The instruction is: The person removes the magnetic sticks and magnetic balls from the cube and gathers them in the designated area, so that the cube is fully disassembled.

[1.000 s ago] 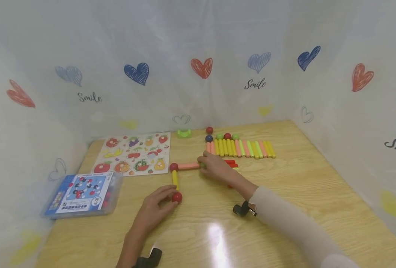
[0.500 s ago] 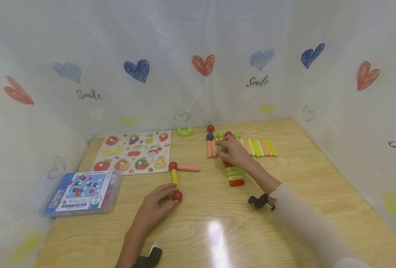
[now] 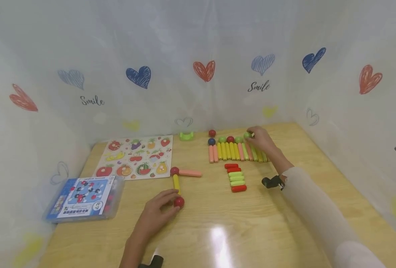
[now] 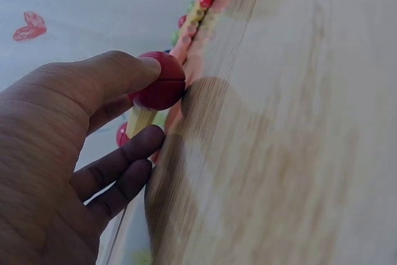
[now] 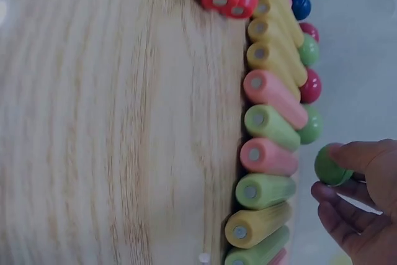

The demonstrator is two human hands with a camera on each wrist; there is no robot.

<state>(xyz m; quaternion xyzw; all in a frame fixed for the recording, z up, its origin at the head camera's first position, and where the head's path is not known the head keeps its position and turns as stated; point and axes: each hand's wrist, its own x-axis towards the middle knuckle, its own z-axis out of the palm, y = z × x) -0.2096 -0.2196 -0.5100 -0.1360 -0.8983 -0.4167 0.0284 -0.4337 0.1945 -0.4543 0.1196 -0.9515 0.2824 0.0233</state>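
My left hand (image 3: 157,210) pinches a glossy red ball (image 4: 162,85) between thumb and index finger; the other fingers are curled loosely below it. A yellow rod (image 3: 176,182) runs from that ball away to a second red ball (image 3: 174,171). From this corner a pink rod (image 3: 191,173) extends right, its far end bare. At the back right, my right hand (image 3: 262,140) holds a green ball (image 5: 329,166) by thumb and fingers. It is at the right end of a line of balls, just behind a row of coloured rods (image 3: 233,151) with silver discs on their ends.
Short red and green rods (image 3: 237,178) lie stacked in front of the row. A blue ball (image 3: 211,141) and a red ball (image 3: 212,133) sit at its left end. A fruit picture board (image 3: 134,158), a plastic box (image 3: 84,197) and a green curved piece (image 3: 186,136) are farther left.
My right hand has carried the green ball from the pink rod's right end, over the rods, to the back right. My left hand has stayed at the near red ball.
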